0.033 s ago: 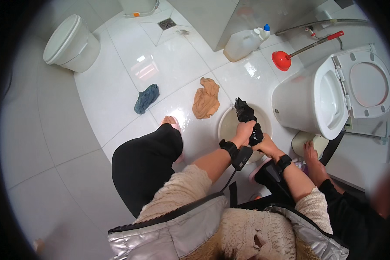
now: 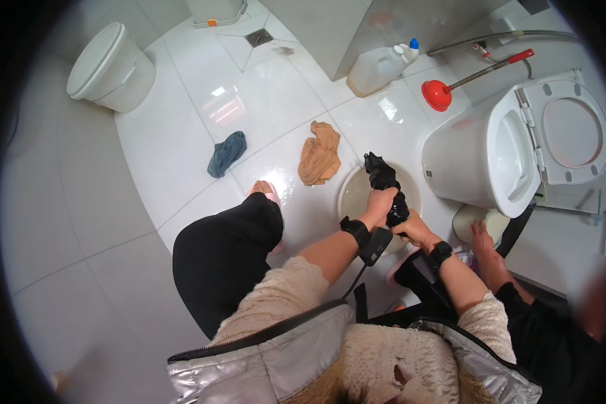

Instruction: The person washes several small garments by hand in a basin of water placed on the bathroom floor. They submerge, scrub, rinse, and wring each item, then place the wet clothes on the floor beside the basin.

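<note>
A pale round basin stands on the tiled floor, in front of the person and a little right. A wet-looking black cloth is held over it, the twisted length running from far left to near right; hands and cloth cover much of the inside, so I cannot tell whether there is liquid in it. Both grips are clamped on the cloth: the left hand around its middle, the right hand at its near end, close beside the other.

Other containers: one white bucket, lid on, at far left, contents hidden; one translucent jug at the far wall, yellowish toward its base, with one blue-capped bottle just beside it. At right, a cream round container is partly covered by another person's bare limb.

Three cloths in all: the black one in hand, one tan and one dark blue-green, both lying crumpled on the floor to the left. There is one red plunger, one toilet with its seat raised, and one floor drain.

Against the earlier frame, hardly anything differs: both hands keep the same hold, and the loose cloths lie where they were.
</note>
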Motion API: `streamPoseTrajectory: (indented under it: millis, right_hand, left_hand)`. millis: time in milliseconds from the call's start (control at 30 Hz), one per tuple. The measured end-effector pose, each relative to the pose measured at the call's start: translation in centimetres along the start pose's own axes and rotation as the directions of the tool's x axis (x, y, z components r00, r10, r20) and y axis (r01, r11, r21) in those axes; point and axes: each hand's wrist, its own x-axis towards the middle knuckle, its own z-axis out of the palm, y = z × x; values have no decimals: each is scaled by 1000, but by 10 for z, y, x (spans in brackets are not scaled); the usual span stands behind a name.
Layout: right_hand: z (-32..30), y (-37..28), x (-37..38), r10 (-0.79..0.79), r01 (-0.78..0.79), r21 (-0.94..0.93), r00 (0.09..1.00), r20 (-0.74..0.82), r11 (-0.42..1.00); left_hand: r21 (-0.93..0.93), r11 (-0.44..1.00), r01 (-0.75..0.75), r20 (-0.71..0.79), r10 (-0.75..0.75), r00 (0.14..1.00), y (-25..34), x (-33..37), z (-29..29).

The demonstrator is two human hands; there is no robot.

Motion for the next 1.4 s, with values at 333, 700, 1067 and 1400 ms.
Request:
streamPoseTrajectory:
  millis: [333,700,1067,1400]
  right_hand:
    - [1,-28,-38,268,-326,554,945,185,766]
    - [3,-26,-34,283,-387,718,921,268,579]
    - [-6,-15,-33,302,-504,775,860,411,381]
    - [-13,-2,-42,183,-579,729,812,554,364]
  left_hand:
    - [-74,975,208,259,-182,948,29,-18,21]
    - [-276,914,296,407,-167,898,28,-22,13]
    - [1,934,358,349,-336,875,29,-16,14]
    - [-93,831,548,537,-422,731,18,-26,12]
